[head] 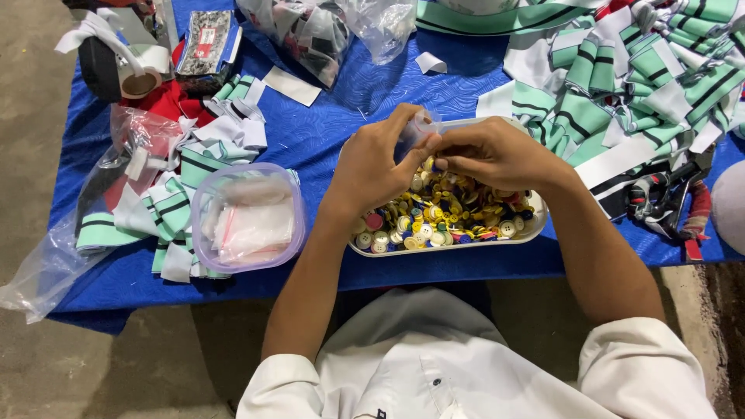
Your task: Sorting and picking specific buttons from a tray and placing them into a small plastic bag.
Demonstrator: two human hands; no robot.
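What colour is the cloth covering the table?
Bright blue, with a faint wavy texture. The tablecloth shows best in the head view.

Your left hand [378,167] and right hand [497,154] meet above a white oblong tray [535,225] heaped with mixed yellow, white, red and blue buttons [446,213], pinching a small clear plastic bag [417,132] between their fingertips. The tray sits on a blue cloth-covered table [341,116]. To your left stands a round lilac-rimmed plastic tub [203,233] holding more small clear bags [252,225]. Green, white and black striped fabric strips [628,77] pile up on your right, with others beside the tub.
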